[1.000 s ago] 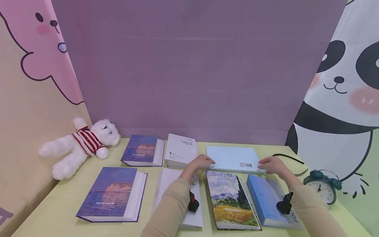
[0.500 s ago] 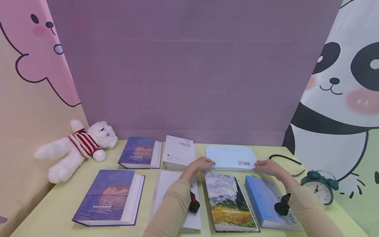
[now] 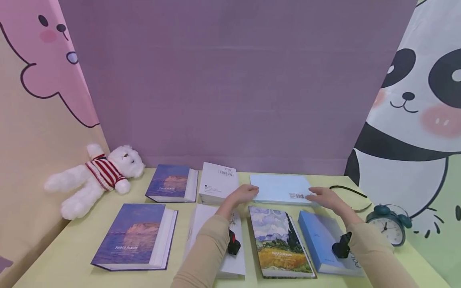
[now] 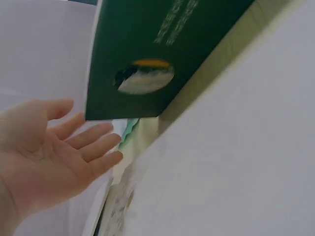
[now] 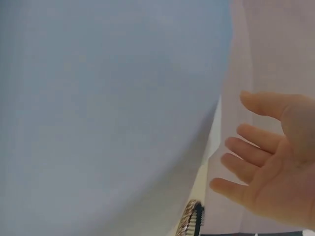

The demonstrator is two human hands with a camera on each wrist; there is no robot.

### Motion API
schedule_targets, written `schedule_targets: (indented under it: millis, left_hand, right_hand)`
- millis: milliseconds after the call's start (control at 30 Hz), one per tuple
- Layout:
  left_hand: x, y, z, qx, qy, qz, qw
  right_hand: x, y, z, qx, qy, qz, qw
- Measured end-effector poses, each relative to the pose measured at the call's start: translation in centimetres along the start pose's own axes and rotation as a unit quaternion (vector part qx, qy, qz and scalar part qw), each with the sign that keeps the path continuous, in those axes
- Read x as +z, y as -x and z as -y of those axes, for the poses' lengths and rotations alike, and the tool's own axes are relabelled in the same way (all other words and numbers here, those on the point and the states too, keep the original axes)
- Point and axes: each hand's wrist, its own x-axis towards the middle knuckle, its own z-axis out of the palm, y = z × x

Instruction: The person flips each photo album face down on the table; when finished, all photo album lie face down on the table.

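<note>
A pale blue album (image 3: 279, 186) with a barcode lies flat at the back of the table. Beside its left edge is my left hand (image 3: 240, 194), and over its right front corner my right hand (image 3: 325, 199); whether the fingertips touch the cover I cannot tell. Both wrist views show the left hand (image 4: 54, 157) and right hand (image 5: 275, 162) with fingers spread and gently bent, gripping nothing. A dark green book face (image 4: 133, 39) with an oval picture stands close to the left fingers. In front of the blue album lie a landscape-painting album (image 3: 279, 244) and a blue book (image 3: 318, 240).
Two sea-cliff photo albums (image 3: 131, 236) lie at left, with a white book (image 3: 217, 182) at the back. Another white book (image 3: 199, 228) is partly under my left sleeve. A teddy bear (image 3: 104, 176), a dark headband (image 3: 347, 190) and an alarm clock (image 3: 389, 226) sit at the sides.
Both hands have lifted slightly and loosened from the blue album's front corners. The album has shifted a little away from me and now lies flat, after looking bent at its top right.
</note>
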Motion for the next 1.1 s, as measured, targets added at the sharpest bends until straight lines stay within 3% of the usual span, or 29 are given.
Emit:
schedule_targets:
  millis: [367,533,800,1100]
  left_hand:
    - [-3.5,1.1,-0.3,0.044,-0.005,-0.090,0.9950]
    - [-4.9,2.1,0.1,0.053,0.003,-0.110,0.9925]
    - [-7.2,3.4,0.4,0.068,-0.020,-0.134,0.9883]
    - [-9.7,5.7,0.7,0.077,-0.018,-0.140,0.9869]
  right_hand:
    - [0.2,-1.9,4.0,-0.069,-0.062,-0.101,0.9906]
    - [1.5,-3.0,6.1,-0.104,-0.087,-0.130,0.9821]
    - [3.3,-4.4,10.0,-0.145,-0.107,-0.118,0.9765]
    - [5.9,-5.5,14.8,-0.173,-0.134,-0.096,0.9711]
